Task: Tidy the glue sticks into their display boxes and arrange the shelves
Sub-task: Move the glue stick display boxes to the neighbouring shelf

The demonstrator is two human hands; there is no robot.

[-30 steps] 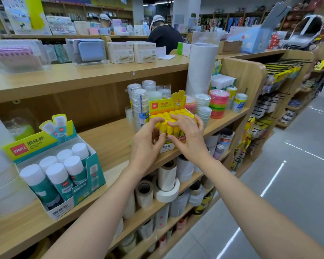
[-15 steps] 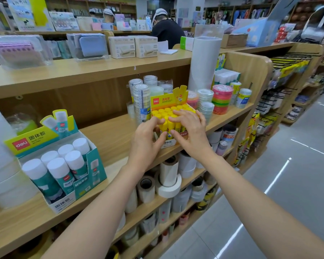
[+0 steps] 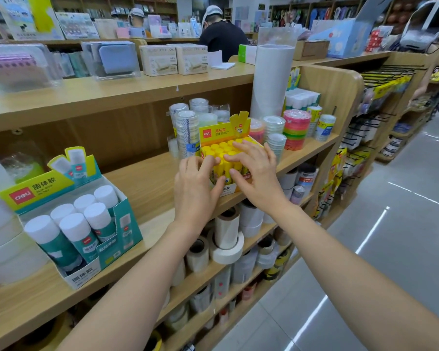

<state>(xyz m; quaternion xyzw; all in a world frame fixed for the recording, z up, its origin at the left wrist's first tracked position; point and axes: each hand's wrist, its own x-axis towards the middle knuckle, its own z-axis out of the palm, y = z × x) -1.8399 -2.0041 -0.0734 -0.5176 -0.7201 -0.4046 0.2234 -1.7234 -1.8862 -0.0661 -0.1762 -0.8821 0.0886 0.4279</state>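
The yellow box (image 3: 224,134), thin printed card, stands at the front edge of a wood-grain shelf (image 3: 147,183), packed with upright glue sticks (image 3: 219,148) whose round yellow caps sit in rows. The left hand (image 3: 195,183) grasps the box's near left corner, fingers bent over the caps and thumb on the front. The right hand (image 3: 258,176) lies released, its fingers spread flat on the caps. Stacked clear tape rolls (image 3: 185,127) stand just behind. Further left along the edge, a green box (image 3: 122,224) holds fat white-capped sticks. A tall white paper roll (image 3: 270,79) rises behind. Grey glossy floor (image 3: 390,249) runs along the aisle.
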